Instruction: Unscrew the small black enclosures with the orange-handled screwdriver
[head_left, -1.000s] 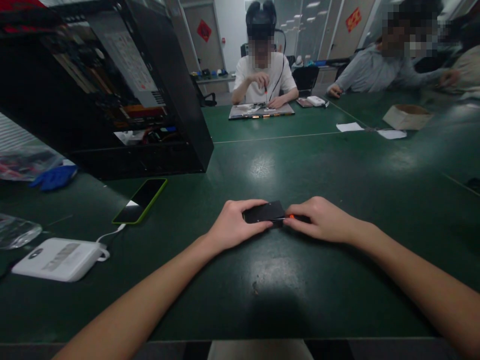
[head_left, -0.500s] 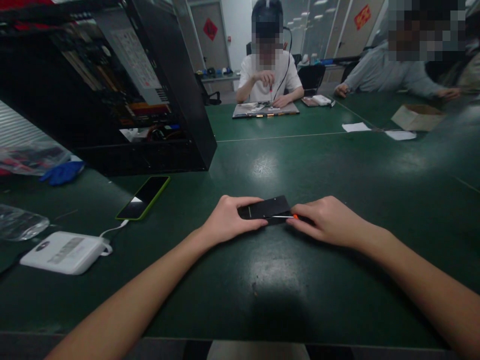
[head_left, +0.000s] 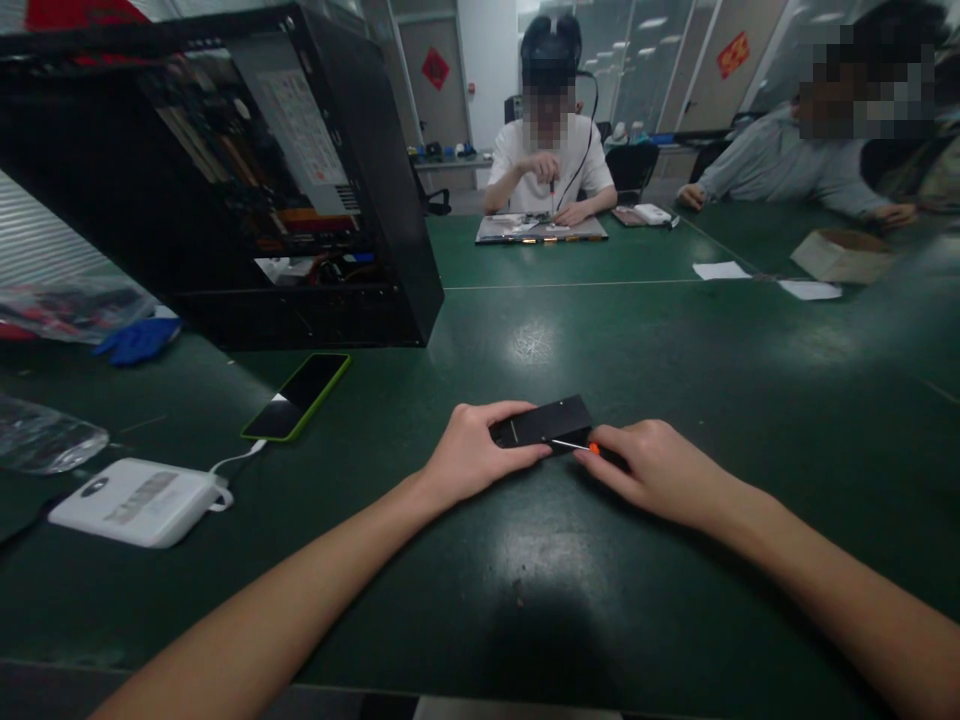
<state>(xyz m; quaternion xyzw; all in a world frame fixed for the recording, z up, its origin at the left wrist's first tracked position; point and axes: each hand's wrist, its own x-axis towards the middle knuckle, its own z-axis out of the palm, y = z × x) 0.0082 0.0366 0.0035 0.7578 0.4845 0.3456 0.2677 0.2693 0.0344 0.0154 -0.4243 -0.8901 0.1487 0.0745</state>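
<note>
Largest, the green table (head_left: 675,360), glossy, with a scratched patch toward the middle. Next, the PC case (head_left: 405,250), black, high at the left, inner boards exposed. Across the table, a person (head_left: 551,165) in white, busy over a flat panel (head_left: 496,230), well apart from the nearer work. To the left, a white power bank (head_left: 139,503), cabled to a green-edged phone (head_left: 296,397).

At centre, the left hand (head_left: 480,445), thumb on the near side and fingers on the far side of the black device (head_left: 551,420), pinching the left end. Opposite, the right hand (head_left: 649,465), thumb and fingers pinching the screwdriver (head_left: 574,445) near the orange collar. The device itself: on the table, between both hands, slightly slanted.

Smallest, the screwdriver: thin bright shaft angled left against the near side of the device. Depth of the tip in any seam: impossible to tell.

Likeliest trouble: the tip skidding off under too much push, straight toward the left thumb just beside it. Also possible: a gouged casing from prying too hard, or the device sliding on the smooth table from a slack left pinch.
</note>
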